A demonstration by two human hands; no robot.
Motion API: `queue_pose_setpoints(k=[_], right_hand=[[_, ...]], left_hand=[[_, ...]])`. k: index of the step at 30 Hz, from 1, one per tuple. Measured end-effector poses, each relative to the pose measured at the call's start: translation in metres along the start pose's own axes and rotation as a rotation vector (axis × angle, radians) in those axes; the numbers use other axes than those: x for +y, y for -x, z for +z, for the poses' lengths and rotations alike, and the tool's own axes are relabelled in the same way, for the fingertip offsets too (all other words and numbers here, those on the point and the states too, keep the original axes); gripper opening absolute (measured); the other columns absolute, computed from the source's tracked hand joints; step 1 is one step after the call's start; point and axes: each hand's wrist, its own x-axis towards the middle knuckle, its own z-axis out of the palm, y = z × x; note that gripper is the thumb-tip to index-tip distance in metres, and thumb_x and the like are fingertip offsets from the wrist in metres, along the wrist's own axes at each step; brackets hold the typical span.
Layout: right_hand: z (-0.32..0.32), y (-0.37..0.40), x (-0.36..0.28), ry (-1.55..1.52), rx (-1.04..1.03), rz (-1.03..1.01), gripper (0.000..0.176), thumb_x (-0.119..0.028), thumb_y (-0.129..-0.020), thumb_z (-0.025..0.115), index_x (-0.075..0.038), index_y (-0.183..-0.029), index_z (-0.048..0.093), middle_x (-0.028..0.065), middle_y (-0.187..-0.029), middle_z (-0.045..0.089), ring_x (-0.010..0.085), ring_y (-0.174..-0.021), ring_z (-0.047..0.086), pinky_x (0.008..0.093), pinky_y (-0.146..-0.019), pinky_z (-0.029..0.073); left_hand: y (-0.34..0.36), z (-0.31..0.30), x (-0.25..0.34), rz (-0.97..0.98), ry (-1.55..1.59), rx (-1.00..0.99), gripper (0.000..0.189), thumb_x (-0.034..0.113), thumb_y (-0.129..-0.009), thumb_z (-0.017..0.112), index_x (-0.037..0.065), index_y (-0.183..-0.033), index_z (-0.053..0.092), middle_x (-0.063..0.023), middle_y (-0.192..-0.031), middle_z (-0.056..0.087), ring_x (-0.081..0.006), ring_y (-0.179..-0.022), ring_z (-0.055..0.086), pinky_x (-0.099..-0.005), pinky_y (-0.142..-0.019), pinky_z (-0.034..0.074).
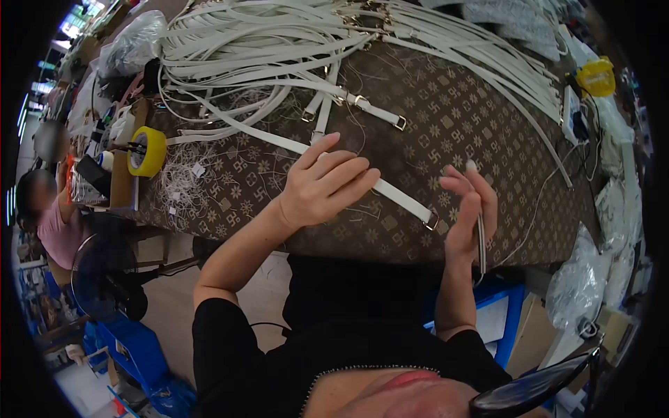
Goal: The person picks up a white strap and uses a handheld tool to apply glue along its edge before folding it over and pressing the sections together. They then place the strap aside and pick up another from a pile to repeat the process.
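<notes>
My left hand point(326, 182) lies palm down over a white strap point(406, 202) with a metal buckle at its right end; its fingers are together and cover part of the strap. To the right, my right hand point(471, 212) is raised at the table's front edge, fingers curled, with a thin tool or strip point(481, 244) held in it, seen edge-on. Another short white strap with a buckle point(382, 113) lies just beyond my left hand. A large heap of white straps point(244, 42) with gold buckles spreads over the far side of the patterned table point(418, 153).
At the left are a yellow tape roll point(147, 152), a cardboard box point(125, 188) and a pile of thread scraps point(188, 182). A person point(56, 230) sits far left, near a fan point(104, 268). Plastic bags point(578, 279) lie at the right.
</notes>
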Motion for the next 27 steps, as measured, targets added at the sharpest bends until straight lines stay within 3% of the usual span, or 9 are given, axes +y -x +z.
queue_pose_setpoints(k=[4,7,10,12,15,18,21,25,27], right_hand=[[0.006,0.011,-0.021,-0.024,-0.233,0.330,0.028,-0.017,-0.101,0.052,0.002,-0.121,0.058,0.0111,-0.091,0.072,0.0139,-0.087,0.067,0.0260,-0.081,0.051],[0.010,0.024,-0.012,0.016,-0.204,0.305,0.026,-0.016,-0.100,0.056,-0.001,-0.119,0.062,0.0093,-0.089,0.071,0.0104,-0.080,0.066,0.0231,-0.071,0.051],[0.006,0.028,-0.017,0.107,-0.208,0.360,0.023,-0.016,-0.097,0.060,-0.002,-0.115,0.065,0.0102,-0.093,0.071,0.0101,-0.078,0.065,0.0229,-0.070,0.050],[-0.007,0.025,-0.008,0.215,-0.110,0.108,0.023,-0.015,-0.096,0.062,-0.001,-0.114,0.066,0.0118,-0.098,0.071,0.0111,-0.078,0.064,0.0234,-0.071,0.050],[-0.050,0.028,0.019,0.298,0.057,0.096,0.023,-0.018,-0.096,0.063,-0.001,-0.113,0.067,0.0126,-0.102,0.072,0.0123,-0.084,0.065,0.0242,-0.074,0.050],[-0.091,0.027,0.027,0.373,0.098,0.141,0.029,-0.024,-0.098,0.062,-0.001,-0.116,0.067,0.0040,-0.092,0.069,0.0075,-0.076,0.058,0.0211,-0.068,0.046],[-0.108,0.028,0.031,0.450,0.129,0.166,0.028,-0.023,-0.098,0.061,-0.002,-0.115,0.068,0.0015,-0.087,0.067,0.0056,-0.073,0.054,0.0206,-0.066,0.045],[-0.121,0.025,0.039,0.578,0.146,0.179,0.027,-0.023,-0.100,0.059,-0.003,-0.115,0.068,0.0033,-0.106,0.070,0.0038,-0.075,0.053,0.0198,-0.066,0.044],[-0.135,0.018,0.049,0.684,0.209,0.108,0.026,-0.021,-0.099,0.059,-0.002,-0.114,0.068,0.0058,-0.099,0.071,0.0086,-0.081,0.059,0.0234,-0.071,0.048]], left_hand=[[0.007,0.007,0.032,-0.117,0.113,0.103,0.034,0.006,-0.067,0.075,0.013,-0.100,0.074,-0.0001,-0.094,0.063,-0.0165,-0.077,0.058,-0.0363,-0.083,0.051],[0.014,0.011,0.042,-0.169,0.209,0.095,0.036,0.006,-0.066,0.076,0.011,-0.102,0.074,-0.0007,-0.093,0.063,-0.0170,-0.079,0.056,-0.0346,-0.075,0.049],[0.011,0.004,0.051,-0.202,0.187,0.008,0.036,0.008,-0.067,0.077,0.010,-0.103,0.074,-0.0003,-0.091,0.061,-0.0175,-0.082,0.056,-0.0353,-0.079,0.046],[0.011,-0.004,0.042,-0.228,0.096,-0.037,0.037,0.010,-0.067,0.078,0.011,-0.104,0.073,0.0003,-0.089,0.061,-0.0177,-0.082,0.056,-0.0363,-0.083,0.045],[0.029,-0.027,0.014,-0.328,-0.087,-0.101,0.039,0.011,-0.069,0.078,0.013,-0.107,0.072,0.0021,-0.081,0.059,-0.0180,-0.082,0.057,-0.0402,-0.094,0.041],[0.042,-0.053,-0.004,-0.374,-0.118,-0.112,0.041,0.010,-0.068,0.078,0.013,-0.108,0.073,0.0025,-0.079,0.059,-0.0187,-0.079,0.057,-0.0394,-0.094,0.043],[0.043,-0.064,-0.002,-0.403,0.026,-0.228,0.047,0.006,-0.062,0.077,0.014,-0.108,0.073,0.0024,-0.074,0.057,-0.0181,-0.073,0.056,-0.0343,-0.071,0.046],[0.032,-0.076,0.000,-0.398,-0.041,-0.399,0.049,0.005,-0.060,0.077,0.014,-0.108,0.073,0.0014,-0.072,0.057,-0.0180,-0.070,0.056,-0.0331,-0.066,0.044],[0.025,-0.090,-0.004,-0.469,-0.028,-0.491,0.050,0.005,-0.059,0.077,0.015,-0.108,0.073,-0.0003,-0.072,0.059,-0.0191,-0.066,0.057,-0.0325,-0.063,0.046]])
